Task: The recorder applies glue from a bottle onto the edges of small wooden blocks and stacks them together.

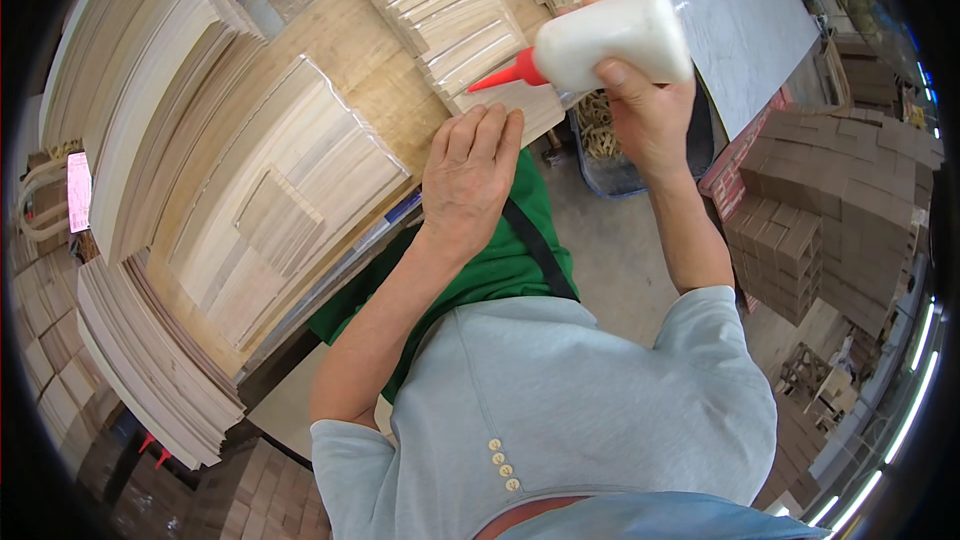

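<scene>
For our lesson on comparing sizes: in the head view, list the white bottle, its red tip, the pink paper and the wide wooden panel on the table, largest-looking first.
1. Wide wooden panel
2. White bottle
3. Red tip and pink paper: too alike to rank

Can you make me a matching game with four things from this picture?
Things:
1. Bottle
2. Left hand
3. Shirt
4. Tub

Clues:
A. Pale blue-grey
B. Has tan bands inside
C. White, with a red nozzle, in the right hand
D. Fingers on a wooden piece

Right pairs: 1-C, 2-D, 3-A, 4-B
</scene>
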The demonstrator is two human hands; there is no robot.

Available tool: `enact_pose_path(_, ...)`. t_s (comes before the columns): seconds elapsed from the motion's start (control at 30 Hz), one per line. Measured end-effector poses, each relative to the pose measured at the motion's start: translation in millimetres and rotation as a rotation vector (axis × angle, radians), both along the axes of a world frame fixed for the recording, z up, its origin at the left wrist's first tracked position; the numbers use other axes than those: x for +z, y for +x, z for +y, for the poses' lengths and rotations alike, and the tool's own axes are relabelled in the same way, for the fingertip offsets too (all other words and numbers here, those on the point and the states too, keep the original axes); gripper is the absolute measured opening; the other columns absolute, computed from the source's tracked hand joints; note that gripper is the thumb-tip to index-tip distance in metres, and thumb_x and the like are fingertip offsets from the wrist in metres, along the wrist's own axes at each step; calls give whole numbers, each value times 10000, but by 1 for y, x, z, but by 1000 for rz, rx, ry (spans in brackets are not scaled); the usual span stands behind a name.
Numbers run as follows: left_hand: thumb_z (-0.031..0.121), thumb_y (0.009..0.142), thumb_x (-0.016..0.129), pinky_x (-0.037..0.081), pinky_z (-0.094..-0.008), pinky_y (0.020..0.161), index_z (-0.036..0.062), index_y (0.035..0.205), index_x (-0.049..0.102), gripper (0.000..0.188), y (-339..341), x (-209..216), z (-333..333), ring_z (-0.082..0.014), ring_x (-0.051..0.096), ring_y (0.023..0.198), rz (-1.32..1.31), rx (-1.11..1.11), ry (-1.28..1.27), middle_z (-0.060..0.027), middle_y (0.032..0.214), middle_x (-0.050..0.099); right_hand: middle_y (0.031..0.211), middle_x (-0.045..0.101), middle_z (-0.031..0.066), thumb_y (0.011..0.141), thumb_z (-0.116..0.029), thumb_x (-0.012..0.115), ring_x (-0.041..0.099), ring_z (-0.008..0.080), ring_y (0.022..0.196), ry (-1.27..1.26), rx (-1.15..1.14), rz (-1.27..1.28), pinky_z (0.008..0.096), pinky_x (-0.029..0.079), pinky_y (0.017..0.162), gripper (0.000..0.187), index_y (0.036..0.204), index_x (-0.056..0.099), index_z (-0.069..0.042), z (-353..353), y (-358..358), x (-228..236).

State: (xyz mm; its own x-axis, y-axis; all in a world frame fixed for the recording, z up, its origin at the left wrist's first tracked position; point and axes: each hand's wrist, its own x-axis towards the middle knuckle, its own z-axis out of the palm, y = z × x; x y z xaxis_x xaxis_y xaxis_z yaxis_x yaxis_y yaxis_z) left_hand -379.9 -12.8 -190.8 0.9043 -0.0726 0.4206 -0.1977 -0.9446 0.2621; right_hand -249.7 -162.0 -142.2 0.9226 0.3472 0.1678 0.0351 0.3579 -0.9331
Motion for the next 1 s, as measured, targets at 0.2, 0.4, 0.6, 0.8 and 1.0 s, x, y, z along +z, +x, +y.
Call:
enact_pose_path(0.2, 122, 770, 590, 405, -370, 1001, 37, 1174, 622, 414, 0, -2, -1, -231, 482, 1172, 1, 1, 29, -82, 1208, 538, 1185, 633, 116, 751, 13, 794, 620, 189, 1069, -76, 49, 0, 335, 509, 938, 640, 1280, 434, -4, 7, -4, -8)
enact_pose_path(0.4, 115, 763, 595, 412, -370, 993, 36, 1168, 626, 414, 0, -3, -1, -231, 487, 1166, 4, -5, 9, -78, 1198, 540, 1197, 611, 170, 792, -40, 754, 599, 341, 1156, -140, 14, -93, 446, 492, 985, 545, 1266, 503, 57, 8, -7, -6)
enact_pose_path(0.6, 51, 748, 682, 437, -366, 917, 54, 1166, 650, 419, 1, -3, 0, -242, 510, 1134, -21, 0, -10, -65, 1182, 553, 1119, 639, 75, 745, 16, 804, 624, 161, 1026, -142, -91, -85, 318, 519, 900, 602, 1242, 464, -4, -11, 7, 1)
enact_pose_path(0.8, 38, 750, 685, 429, -365, 921, 52, 1161, 650, 412, 2, -5, -1, -249, 497, 1136, -31, 2, -14, -65, 1193, 537, 1102, 637, 79, 771, 2, 786, 627, 172, 1023, -178, -204, -168, 318, 524, 895, 574, 1249, 468, -12, -28, 17, 6)
enact_pose_path(1.0, 66, 728, 718, 376, -410, 979, 62, 1204, 621, 486, 1, -4, 3, -272, 448, 1167, -3, -13, -10, -79, 1234, 501, 1157, 611, 97, 873, -85, 704, 617, 246, 1080, 75, -269, -12, 417, 548, 909, 468, 1272, 472, -6, -42, 15, 13)
